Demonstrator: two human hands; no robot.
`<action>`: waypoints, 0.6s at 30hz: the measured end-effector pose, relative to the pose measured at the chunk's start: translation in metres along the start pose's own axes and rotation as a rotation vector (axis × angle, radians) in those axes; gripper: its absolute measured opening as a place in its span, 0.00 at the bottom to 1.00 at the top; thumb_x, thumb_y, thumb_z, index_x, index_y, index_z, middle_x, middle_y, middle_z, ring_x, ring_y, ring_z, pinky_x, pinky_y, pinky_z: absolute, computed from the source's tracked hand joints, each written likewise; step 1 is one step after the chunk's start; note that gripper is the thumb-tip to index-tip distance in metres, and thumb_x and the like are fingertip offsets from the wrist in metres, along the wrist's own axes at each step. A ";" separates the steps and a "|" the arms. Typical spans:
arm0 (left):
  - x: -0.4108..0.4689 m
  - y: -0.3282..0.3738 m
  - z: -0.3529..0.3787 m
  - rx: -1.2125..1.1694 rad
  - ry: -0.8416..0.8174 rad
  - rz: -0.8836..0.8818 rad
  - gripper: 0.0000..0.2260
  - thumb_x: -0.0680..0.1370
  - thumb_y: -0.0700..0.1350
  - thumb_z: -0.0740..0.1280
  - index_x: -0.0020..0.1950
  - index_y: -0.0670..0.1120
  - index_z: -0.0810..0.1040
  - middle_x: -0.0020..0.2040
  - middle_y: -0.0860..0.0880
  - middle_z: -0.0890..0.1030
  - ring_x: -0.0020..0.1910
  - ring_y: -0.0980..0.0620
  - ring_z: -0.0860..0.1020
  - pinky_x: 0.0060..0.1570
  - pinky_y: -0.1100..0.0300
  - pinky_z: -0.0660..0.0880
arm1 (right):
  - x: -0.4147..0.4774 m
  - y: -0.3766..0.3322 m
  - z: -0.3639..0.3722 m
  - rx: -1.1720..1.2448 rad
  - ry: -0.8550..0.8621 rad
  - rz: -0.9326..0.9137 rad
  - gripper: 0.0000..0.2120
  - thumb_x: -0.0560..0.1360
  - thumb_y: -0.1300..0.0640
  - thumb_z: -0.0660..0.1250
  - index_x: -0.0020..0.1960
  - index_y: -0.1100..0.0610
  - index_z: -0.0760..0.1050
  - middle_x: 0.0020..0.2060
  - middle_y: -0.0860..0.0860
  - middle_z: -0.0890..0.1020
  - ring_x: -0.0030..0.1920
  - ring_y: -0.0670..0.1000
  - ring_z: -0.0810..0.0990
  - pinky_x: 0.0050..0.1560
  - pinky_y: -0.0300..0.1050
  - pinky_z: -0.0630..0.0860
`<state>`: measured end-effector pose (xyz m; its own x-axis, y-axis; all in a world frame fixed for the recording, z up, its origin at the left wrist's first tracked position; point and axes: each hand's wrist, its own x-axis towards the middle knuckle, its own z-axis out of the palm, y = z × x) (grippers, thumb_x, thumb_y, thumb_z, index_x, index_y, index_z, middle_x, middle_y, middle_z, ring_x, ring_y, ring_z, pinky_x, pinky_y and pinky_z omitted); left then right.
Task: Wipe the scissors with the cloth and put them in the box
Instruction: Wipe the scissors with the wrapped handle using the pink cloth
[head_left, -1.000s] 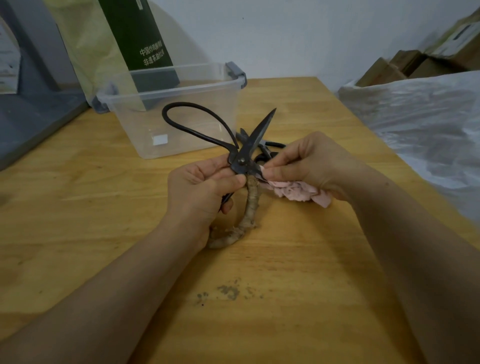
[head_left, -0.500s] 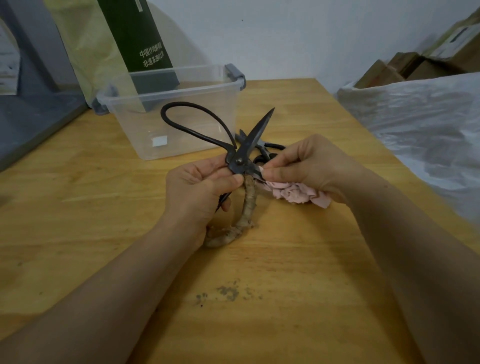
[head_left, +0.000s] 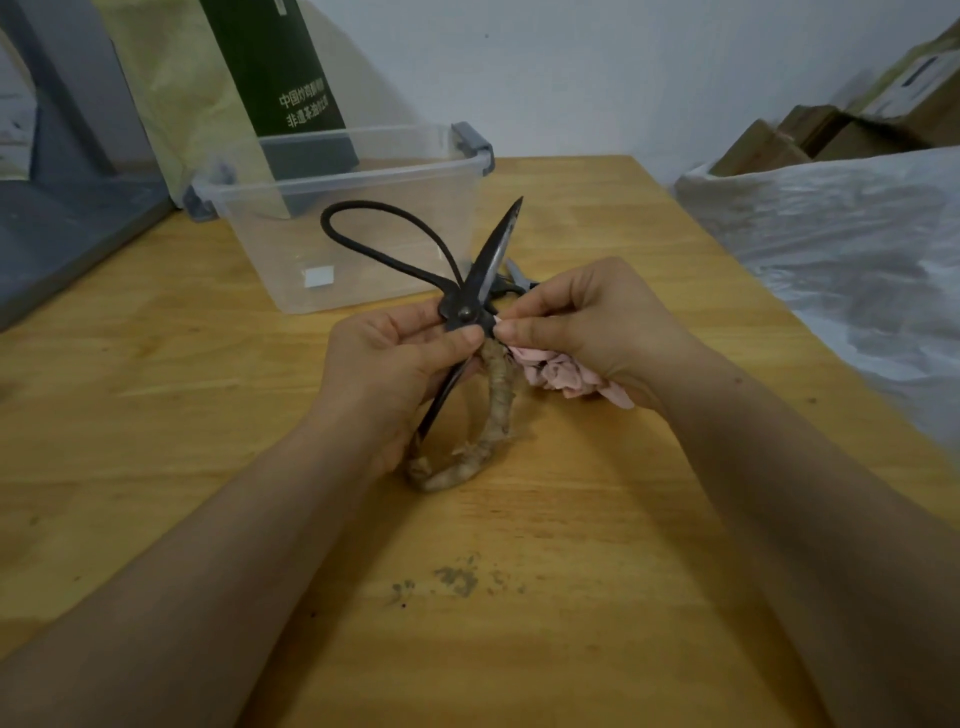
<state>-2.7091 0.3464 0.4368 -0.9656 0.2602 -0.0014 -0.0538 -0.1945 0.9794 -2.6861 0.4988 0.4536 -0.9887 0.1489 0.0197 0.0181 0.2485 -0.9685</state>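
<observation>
Large black iron scissors (head_left: 480, 270) stand spread open above the wooden table, one blade pointing up. One handle loop is bare black; the other is wrapped in tan cord and rests on the table. My left hand (head_left: 395, 364) grips the scissors at the pivot. My right hand (head_left: 597, 327) pinches a crumpled pink cloth (head_left: 561, 376) against the blade just right of the pivot. A clear plastic box (head_left: 343, 176) with grey latches stands open behind the scissors.
More dark scissors (head_left: 519, 278) lie on the table behind my right hand. A green and yellow bag (head_left: 270, 67) stands behind the box. A plastic-covered heap (head_left: 841, 234) and cardboard boxes (head_left: 831, 135) fill the right side. A grey stain (head_left: 457, 579) marks the table near me.
The scissors have tilted slightly and shifted a little. My right hand's fingers have slid the cloth slightly along the blade near the pivot. The left hand's grip is the same.
</observation>
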 end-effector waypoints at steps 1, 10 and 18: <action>-0.001 0.001 0.000 -0.009 0.004 0.002 0.09 0.71 0.31 0.69 0.48 0.42 0.82 0.42 0.45 0.85 0.39 0.53 0.83 0.44 0.63 0.80 | 0.000 0.000 0.000 -0.006 0.009 -0.013 0.03 0.70 0.64 0.73 0.38 0.59 0.80 0.22 0.50 0.79 0.22 0.46 0.77 0.22 0.36 0.72; -0.003 0.001 0.001 -0.026 0.049 -0.029 0.09 0.70 0.30 0.69 0.45 0.41 0.82 0.40 0.44 0.85 0.35 0.52 0.83 0.35 0.65 0.79 | -0.006 -0.004 -0.024 -0.207 -0.127 0.042 0.03 0.67 0.61 0.74 0.39 0.59 0.82 0.27 0.54 0.83 0.25 0.48 0.79 0.26 0.44 0.78; -0.005 0.000 0.004 -0.008 0.055 0.000 0.10 0.70 0.29 0.69 0.48 0.40 0.82 0.41 0.44 0.85 0.37 0.52 0.84 0.38 0.64 0.80 | 0.001 0.001 -0.004 -0.087 -0.044 -0.008 0.03 0.66 0.62 0.75 0.36 0.58 0.81 0.27 0.52 0.82 0.26 0.46 0.79 0.27 0.39 0.77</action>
<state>-2.7029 0.3484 0.4376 -0.9780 0.2081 -0.0126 -0.0555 -0.2020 0.9778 -2.6862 0.5035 0.4536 -0.9944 0.1048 0.0142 0.0215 0.3316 -0.9432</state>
